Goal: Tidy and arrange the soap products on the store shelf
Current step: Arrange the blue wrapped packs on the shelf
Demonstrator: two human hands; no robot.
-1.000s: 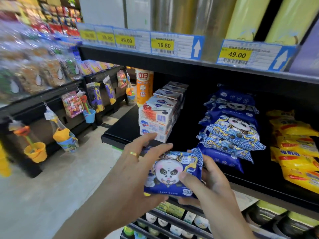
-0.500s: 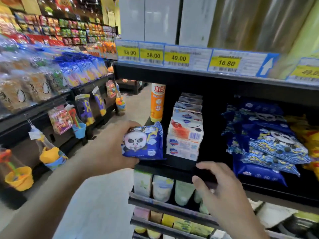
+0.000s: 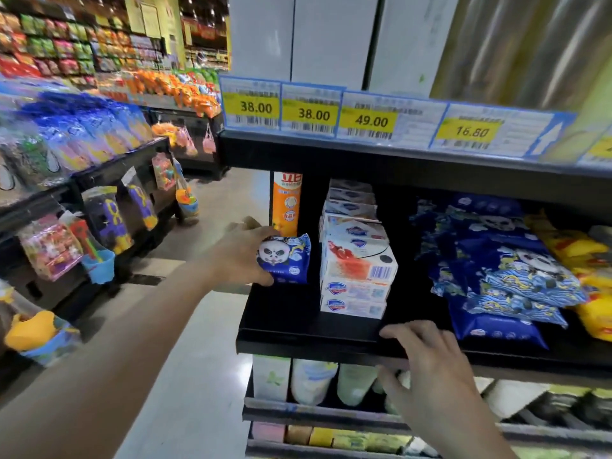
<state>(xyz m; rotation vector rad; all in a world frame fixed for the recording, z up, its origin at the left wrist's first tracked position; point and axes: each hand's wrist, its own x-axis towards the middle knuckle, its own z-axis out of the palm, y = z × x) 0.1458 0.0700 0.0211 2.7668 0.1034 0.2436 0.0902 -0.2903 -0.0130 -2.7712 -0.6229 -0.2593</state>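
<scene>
Yellow packs (image 3: 592,276) cut off at right edge; lower-shelf bottles (image 3: 314,380) blurred, perhaps lotion.

Four yellow price tags are carried on the label strip (image 3: 390,122) along the edge of the upper shelf. From left to right, 38.00 (image 3: 255,107), 38.00 (image 3: 313,114), 49.00 (image 3: 371,121) and 16.80 (image 3: 470,131) are read, each above a barcode. The small print over the prices is blurred and cannot be made out. A white upward arrow (image 3: 548,137) is shown on the blue end of the 16.80 tag. Red Chinese characters, 立白, are partly seen at the top of the orange bottle (image 3: 286,207). Print on the soap boxes (image 3: 357,270) is not legible
</scene>
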